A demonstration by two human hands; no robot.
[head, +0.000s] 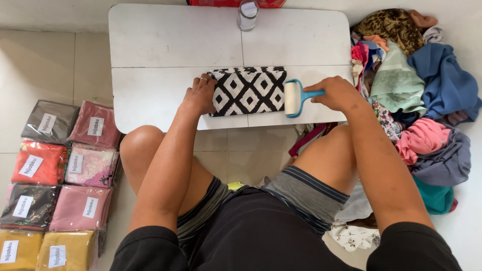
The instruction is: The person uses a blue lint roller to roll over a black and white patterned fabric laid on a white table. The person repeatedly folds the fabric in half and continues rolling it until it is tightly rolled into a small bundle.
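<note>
Head view, one frame. A folded cloth point(248, 91), black with a white diamond print, is laid flat at the near middle of a low white table point(165, 40). It is judged light, soft and limp, apt to slide or unfold; it is best pinned by its edge or lifted with the whole stack pinched. The left hand point(200, 95) is set palm-down on the cloth's left end, fingers point(197, 82) curled lightly and pressing, nothing grasped; the forearm is run straight out from over the left knee. The right hand point(338, 94) is closed around the blue handle of a lint roller point(292, 98), whose white drum is held upright against the cloth's right edge; the wrist is level, the forearm angled in from the right. A clear glass point(247, 14) is stood at the far table edge. Bagged cloths point(60, 175) are ranged on the floor at left; a loose heap of clothes point(416, 85) is piled at right.
</note>
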